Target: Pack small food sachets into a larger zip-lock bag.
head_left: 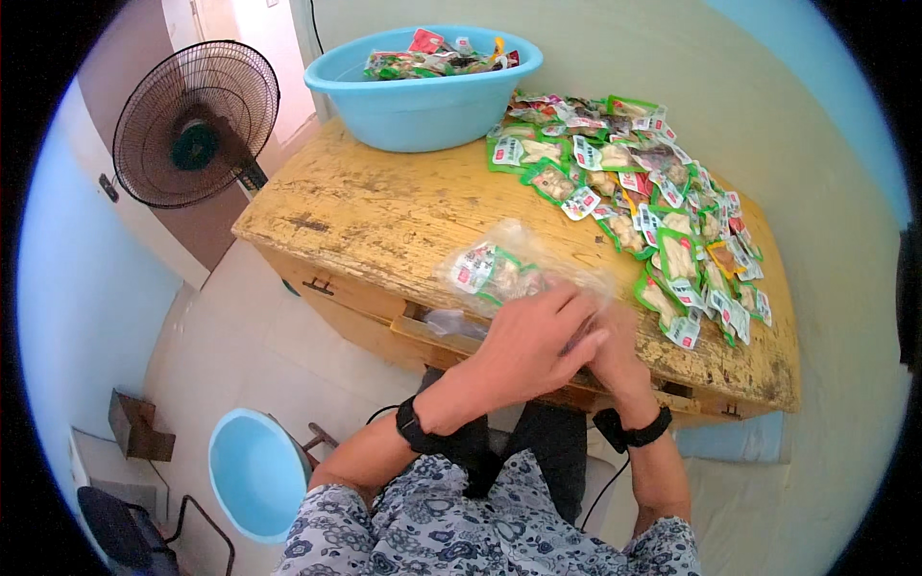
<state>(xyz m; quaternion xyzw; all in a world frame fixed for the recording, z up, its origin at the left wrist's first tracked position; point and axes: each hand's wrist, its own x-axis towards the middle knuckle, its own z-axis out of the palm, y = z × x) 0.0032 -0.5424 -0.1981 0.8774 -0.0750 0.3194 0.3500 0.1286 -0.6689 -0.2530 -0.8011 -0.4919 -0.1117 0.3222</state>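
A clear bag [509, 233], with at least one green-edged packet [473, 272] inside, was seen just beyond the left hand [538, 331]. That hand was curled across the right hand [618, 353]; whether either was clamped on plastic could not be told. Filling seemed begun, closing unfinished. Many loose packets [677, 254] were left beyond the right hand.

A dark stand fan [195, 144] with a round wire cage stood past the left end of the worn yellow tabletop [355, 202], near a pale door with a dark handle [109, 187]. Below, a light-blue tub [254, 475] sat low beside brown wooden legs [322, 437]. Farther left were a small brown box [141, 427] and a dark chair [120, 538]. A thin black cord [315, 24] ran down the pale wall [624, 48].
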